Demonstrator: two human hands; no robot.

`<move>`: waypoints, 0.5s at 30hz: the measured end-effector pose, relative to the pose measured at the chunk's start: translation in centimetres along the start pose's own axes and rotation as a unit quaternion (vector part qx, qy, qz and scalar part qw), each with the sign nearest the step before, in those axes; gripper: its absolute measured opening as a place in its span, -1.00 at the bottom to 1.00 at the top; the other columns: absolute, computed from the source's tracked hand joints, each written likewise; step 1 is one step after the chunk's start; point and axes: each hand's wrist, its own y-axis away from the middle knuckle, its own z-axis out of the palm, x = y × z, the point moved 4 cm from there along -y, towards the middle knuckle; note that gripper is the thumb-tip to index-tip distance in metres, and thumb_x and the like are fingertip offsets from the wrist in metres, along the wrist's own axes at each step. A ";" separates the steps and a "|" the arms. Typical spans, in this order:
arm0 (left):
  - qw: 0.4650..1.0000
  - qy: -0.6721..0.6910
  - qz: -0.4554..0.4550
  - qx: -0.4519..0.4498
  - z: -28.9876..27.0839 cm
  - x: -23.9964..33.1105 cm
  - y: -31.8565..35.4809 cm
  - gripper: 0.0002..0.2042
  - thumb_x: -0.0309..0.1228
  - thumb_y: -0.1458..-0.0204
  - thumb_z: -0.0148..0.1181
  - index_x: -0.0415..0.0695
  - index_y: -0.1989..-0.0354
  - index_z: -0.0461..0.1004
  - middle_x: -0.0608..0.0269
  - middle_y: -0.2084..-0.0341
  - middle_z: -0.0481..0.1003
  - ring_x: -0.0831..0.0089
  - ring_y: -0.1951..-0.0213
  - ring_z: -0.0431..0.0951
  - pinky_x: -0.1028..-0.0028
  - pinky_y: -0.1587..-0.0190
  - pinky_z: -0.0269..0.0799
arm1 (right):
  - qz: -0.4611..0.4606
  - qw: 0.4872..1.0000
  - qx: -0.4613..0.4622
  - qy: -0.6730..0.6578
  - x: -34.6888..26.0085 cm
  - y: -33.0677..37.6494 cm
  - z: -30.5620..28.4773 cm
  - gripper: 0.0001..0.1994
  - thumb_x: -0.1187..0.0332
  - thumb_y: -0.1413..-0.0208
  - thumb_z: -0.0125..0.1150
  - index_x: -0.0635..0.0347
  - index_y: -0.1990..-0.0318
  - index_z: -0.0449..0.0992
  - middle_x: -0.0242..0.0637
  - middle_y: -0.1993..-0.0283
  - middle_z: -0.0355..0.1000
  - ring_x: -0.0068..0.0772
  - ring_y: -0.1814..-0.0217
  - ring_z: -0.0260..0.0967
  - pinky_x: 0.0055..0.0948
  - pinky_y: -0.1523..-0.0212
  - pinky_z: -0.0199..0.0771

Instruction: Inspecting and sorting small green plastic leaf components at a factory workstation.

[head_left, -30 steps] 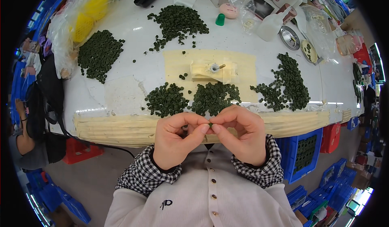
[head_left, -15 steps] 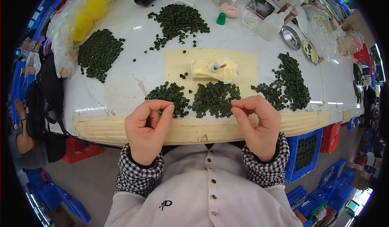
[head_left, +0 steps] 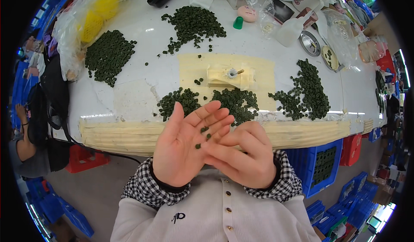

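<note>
My left hand (head_left: 179,149) is turned palm up in front of the table edge, fingers stretched out. Three small dark green pieces lie on it: one green piece (head_left: 198,146) on the palm and two near the base of the fingers. Over that palm, my right hand (head_left: 243,155) is closed, its thumb and fingertips together and touching or nearly touching the piece on the palm. Whether anything sits between those fingertips is hidden. Behind the hands are two heaps of the same ring-like pieces, a left heap (head_left: 180,103) and a right heap (head_left: 239,104).
A taped block with an upright peg (head_left: 233,73) stands behind the near heaps. More green pieces form a left pile (head_left: 110,56), a back pile (head_left: 194,24) and a right pile (head_left: 311,88). A blue crate (head_left: 322,168) stands below the table at right.
Both hands have drawn back from the heaps and come together before the table edge. The left hand has turned over and opened, showing small green pieces; the right has moved over it.
</note>
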 end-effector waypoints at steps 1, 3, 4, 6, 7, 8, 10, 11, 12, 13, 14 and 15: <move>0.999 0.019 -0.028 -0.016 -0.3 -0.4 -0.2 -0.44 0.00 -0.25 -0.41 -0.26 -0.13 0.19 0.00 -0.07 0.28 0.26 -0.12 0.28 0.35 -0.14 0.25 | -0.017 0.999 -0.021 0.021 -0.1 0.1 0.6 -0.73 0.38 0.31 0.40 0.07 0.34 0.55 -0.45 0.39 0.37 -0.38 0.30 0.25 -0.46 0.32 0.24; 0.999 -0.010 -0.048 -0.003 -0.2 -0.9 -0.4 -0.41 0.03 -0.24 -0.41 -0.28 -0.12 0.18 0.08 -0.02 0.27 0.33 -0.11 0.27 0.36 -0.20 0.16 | 0.003 0.999 -0.034 0.041 0.1 0.1 0.9 -0.76 0.38 0.29 0.38 0.09 0.36 0.54 -0.44 0.39 0.37 -0.36 0.31 0.25 -0.42 0.27 0.23; 0.999 -0.019 -0.050 -0.002 -0.2 -1.1 -0.5 -0.42 0.02 -0.24 -0.41 -0.28 -0.12 0.18 0.09 -0.03 0.27 0.33 -0.11 0.27 0.36 -0.20 0.16 | 0.012 0.998 -0.041 0.051 0.2 0.0 1.0 -0.77 0.38 0.28 0.37 0.10 0.37 0.53 -0.44 0.39 0.38 -0.35 0.31 0.25 -0.40 0.25 0.22; 0.998 -0.038 -0.056 0.001 -0.3 -1.5 -0.4 -0.44 0.00 -0.25 -0.42 -0.27 -0.12 0.19 0.09 -0.03 0.27 0.33 -0.10 0.27 0.36 -0.19 0.17 | 0.018 0.996 -0.030 0.078 0.9 0.4 0.8 -0.81 0.40 0.25 0.32 0.11 0.39 0.50 -0.43 0.40 0.37 -0.33 0.32 0.25 -0.37 0.22 0.22; 0.996 -0.056 -0.063 -0.006 -0.4 -1.6 -0.3 -0.49 -0.08 -0.27 -0.40 -0.28 -0.12 0.19 0.11 -0.03 0.28 0.37 -0.10 0.28 0.35 -0.19 0.17 | 0.017 0.995 -0.017 0.093 1.3 0.5 0.7 -0.82 0.41 0.23 0.29 0.12 0.39 0.48 -0.43 0.41 0.35 -0.35 0.33 0.25 -0.37 0.23 0.23; 0.996 -0.065 -0.062 -0.009 -0.6 -1.7 -0.4 -0.52 -0.12 -0.28 -0.37 -0.28 -0.12 0.20 0.11 -0.03 0.29 0.40 -0.09 0.29 0.37 -0.18 0.19 | 0.015 0.994 -0.004 0.107 1.6 0.4 0.5 -0.84 0.42 0.21 0.27 0.13 0.40 0.47 -0.43 0.42 0.33 -0.36 0.34 0.24 -0.37 0.23 0.24; 0.995 -0.081 -0.059 -0.011 -1.0 -1.9 -0.6 -0.59 -0.22 -0.29 -0.32 -0.29 -0.11 0.23 0.12 -0.03 0.31 0.44 -0.08 0.31 0.39 -0.17 0.22 | 0.030 0.992 -0.004 0.119 1.9 0.2 0.0 -0.84 0.43 0.19 0.29 0.14 0.39 0.47 -0.43 0.43 0.33 -0.35 0.35 0.24 -0.36 0.24 0.23; 0.993 -0.105 -0.054 -0.002 -1.1 -1.8 -0.5 -0.62 -0.26 -0.28 -0.28 -0.29 -0.10 0.25 0.13 0.00 0.33 0.46 -0.05 0.34 0.41 -0.15 0.26 | 0.031 0.991 0.002 0.127 2.0 0.2 -0.2 -0.83 0.43 0.19 0.29 0.14 0.38 0.48 -0.44 0.44 0.33 -0.35 0.35 0.24 -0.36 0.25 0.23; 0.990 -0.130 -0.050 0.005 -1.0 -1.7 -0.5 -0.64 -0.30 -0.27 -0.25 -0.29 -0.09 0.27 0.14 0.02 0.36 0.48 -0.02 0.37 0.44 -0.12 0.30 | 0.032 0.990 0.010 0.139 2.1 0.3 -0.5 -0.83 0.43 0.20 0.30 0.15 0.37 0.49 -0.44 0.44 0.33 -0.35 0.35 0.24 -0.37 0.26 0.23; 0.987 -0.154 -0.047 0.012 -1.0 -1.6 -0.5 -0.67 -0.34 -0.27 -0.21 -0.29 -0.08 0.29 0.15 0.04 0.39 0.50 0.01 0.40 0.46 -0.10 0.33 | 0.027 0.988 0.023 0.149 2.1 0.3 -0.7 -0.81 0.42 0.20 0.30 0.15 0.36 0.50 -0.44 0.44 0.33 -0.35 0.36 0.24 -0.38 0.28 0.23; 0.987 -0.155 -0.046 0.010 -1.1 -1.7 -0.5 -0.68 -0.36 -0.26 -0.18 -0.29 -0.06 0.31 0.15 0.06 0.41 0.50 0.04 0.43 0.47 -0.07 0.36 | 0.022 0.986 0.035 0.159 2.1 0.4 -0.9 -0.80 0.42 0.21 0.31 0.15 0.34 0.51 -0.44 0.45 0.33 -0.35 0.36 0.24 -0.39 0.29 0.23; 0.987 -0.155 -0.045 0.010 -1.5 -1.7 -0.5 -0.70 -0.37 -0.25 -0.16 -0.29 -0.04 0.33 0.16 0.09 0.43 0.50 0.07 0.45 0.49 -0.04 0.39 | 0.017 0.985 0.048 0.167 2.2 0.5 -1.1 -0.79 0.42 0.22 0.32 0.14 0.33 0.52 -0.44 0.45 0.32 -0.35 0.37 0.24 -0.39 0.31 0.23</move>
